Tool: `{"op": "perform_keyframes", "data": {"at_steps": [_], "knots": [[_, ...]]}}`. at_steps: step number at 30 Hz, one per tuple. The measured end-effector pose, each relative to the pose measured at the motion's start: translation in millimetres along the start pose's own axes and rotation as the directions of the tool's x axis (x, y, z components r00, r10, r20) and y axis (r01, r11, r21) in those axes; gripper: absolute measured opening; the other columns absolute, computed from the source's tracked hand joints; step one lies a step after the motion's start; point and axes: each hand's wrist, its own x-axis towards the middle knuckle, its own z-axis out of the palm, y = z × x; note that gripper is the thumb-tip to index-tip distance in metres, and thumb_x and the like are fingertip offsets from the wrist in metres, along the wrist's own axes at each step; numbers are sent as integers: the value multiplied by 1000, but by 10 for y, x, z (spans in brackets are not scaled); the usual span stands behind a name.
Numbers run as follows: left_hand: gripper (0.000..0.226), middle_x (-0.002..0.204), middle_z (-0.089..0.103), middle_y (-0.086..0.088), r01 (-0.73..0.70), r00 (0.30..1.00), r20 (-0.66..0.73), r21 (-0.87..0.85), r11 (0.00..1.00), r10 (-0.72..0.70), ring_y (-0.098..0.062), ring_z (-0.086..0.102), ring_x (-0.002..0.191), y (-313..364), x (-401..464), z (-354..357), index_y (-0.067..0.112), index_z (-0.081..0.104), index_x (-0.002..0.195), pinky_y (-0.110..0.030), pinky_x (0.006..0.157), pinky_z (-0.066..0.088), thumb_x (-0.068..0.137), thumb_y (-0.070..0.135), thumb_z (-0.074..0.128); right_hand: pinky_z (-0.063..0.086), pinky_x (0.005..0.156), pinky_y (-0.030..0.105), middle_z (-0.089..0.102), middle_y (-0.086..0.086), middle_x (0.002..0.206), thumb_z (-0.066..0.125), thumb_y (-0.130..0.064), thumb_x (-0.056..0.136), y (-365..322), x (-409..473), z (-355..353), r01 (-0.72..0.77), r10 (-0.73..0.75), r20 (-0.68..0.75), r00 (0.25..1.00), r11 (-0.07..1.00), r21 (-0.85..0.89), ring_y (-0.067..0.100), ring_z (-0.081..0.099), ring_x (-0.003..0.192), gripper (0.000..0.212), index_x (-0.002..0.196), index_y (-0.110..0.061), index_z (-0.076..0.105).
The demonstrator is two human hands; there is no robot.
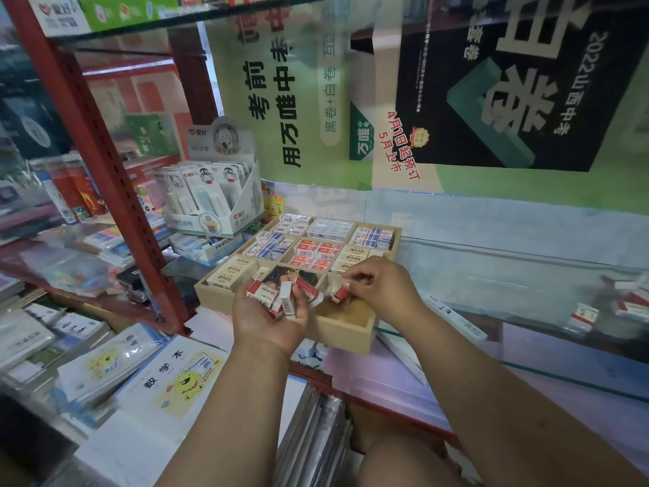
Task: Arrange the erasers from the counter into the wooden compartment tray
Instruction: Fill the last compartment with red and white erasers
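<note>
A wooden compartment tray [346, 332] sits on the glass counter, most compartments filled with boxed erasers in red, blue and cream wrappers. Its near right compartment [351, 312] holds almost nothing. My left hand [261, 319] hovers over the tray's near edge, cupped around a bunch of red-and-white erasers [272, 293]. My right hand [377, 288] is just right of it, pinching one red-and-white eraser [340, 293] above that near right compartment. More loose erasers [628, 304] lie on the counter at the far right.
A white display box of correction tapes [210, 202] stands behind the tray on the left. A red shelf post [105, 163] rises at left. Exercise books [168, 377] lie below the counter. A long white box [456, 319] lies right of the tray.
</note>
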Motion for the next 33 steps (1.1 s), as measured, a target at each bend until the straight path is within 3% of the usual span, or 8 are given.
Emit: {"op": "perform_keyframes", "data": {"at_steps": [6,12,15,18,22,26,30,33], "knots": [[26,86,69,-7,-7,1000,10,-62,998,8,-18,66,80,62,49,-76,10,68,98,-20,50,53,89,34,60,45,77,27,67,2,92,71,-20,81,-115,99,58,49,24,193,981,930,-364,17,60,87,11,89,-15,76],[28,93,69,-6,1,1000,18,-87,996,0,-18,65,81,66,68,-90,11,68,103,-21,49,53,90,34,59,47,82,30,64,4,94,71,-13,79,-112,131,71,56,3,154,988,923,-380,21,60,90,6,81,-14,75],[26,79,70,-8,1,1000,19,-93,996,1,-18,65,72,56,45,-71,9,68,96,-20,50,53,90,33,59,45,74,22,61,-8,88,71,-15,80,-218,29,13,-4,11,87,996,997,-81,9,58,83,9,88,-20,74],[27,73,70,-9,-9,1000,23,-109,994,11,-19,65,67,50,28,-55,9,67,96,-19,51,53,91,34,57,53,80,24,69,-6,88,74,-9,79,-392,-109,-10,-155,57,250,967,905,395,9,64,81,18,82,-25,68],[29,68,70,-9,-3,1000,21,-115,993,6,-18,64,68,1,-2,-18,9,66,94,-19,51,54,92,35,55,55,71,27,66,0,82,67,8,80,-456,-160,55,-246,82,319,944,821,516,10,64,64,27,82,-19,63],[38,81,72,-12,8,1000,31,-88,996,-5,-23,68,84,29,18,-50,6,65,113,-23,51,56,93,36,53,56,62,23,69,11,90,58,2,89,-454,-138,-31,-283,160,252,954,758,588,11,65,56,21,82,-16,67],[42,110,67,-8,-10,999,32,-107,994,13,-23,67,86,136,68,-101,8,62,126,-26,48,54,92,31,54,48,51,14,63,-12,86,57,-6,91,-312,10,-233,-134,101,155,983,966,221,-1,58,57,20,93,-23,68],[40,114,65,-7,-1,1000,29,-113,994,4,-22,66,79,137,65,-97,10,62,127,-26,48,54,92,29,55,42,54,6,68,-5,82,60,1,86,-256,95,-270,-23,33,347,937,999,-33,-8,59,63,27,105,-17,66]]}}
